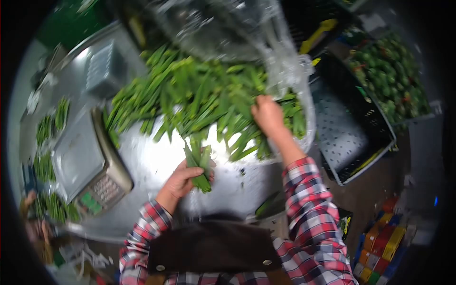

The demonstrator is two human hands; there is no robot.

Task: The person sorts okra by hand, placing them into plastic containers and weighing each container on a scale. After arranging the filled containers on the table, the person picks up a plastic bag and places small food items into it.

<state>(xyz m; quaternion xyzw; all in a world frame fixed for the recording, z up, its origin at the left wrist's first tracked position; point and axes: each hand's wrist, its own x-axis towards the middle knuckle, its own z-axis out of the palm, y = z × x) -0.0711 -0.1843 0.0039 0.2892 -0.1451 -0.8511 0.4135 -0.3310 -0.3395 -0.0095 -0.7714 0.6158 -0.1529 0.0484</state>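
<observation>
Long green okra pods [197, 95] lie in a wide heap on the metal table [152, 190]. A small bunch of okra [199, 164] is in my left hand [183, 178], thumb across the pods and fingers wrapped round them, just in front of the heap. My right hand [269, 115] reaches into the heap's right side. Its fingers curl down round pods there, with the fingertips partly hidden. A clear plastic bag [228, 28] lies behind and along the right of the heap.
A weighing scale [97, 161] stands on the left, with small okra bundles [45, 166] beyond it. Clear plastic trays [105, 69] are stacked behind. On the right are a black crate [351, 123], a crate of green produce [392, 78] and colourful boxes [382, 242].
</observation>
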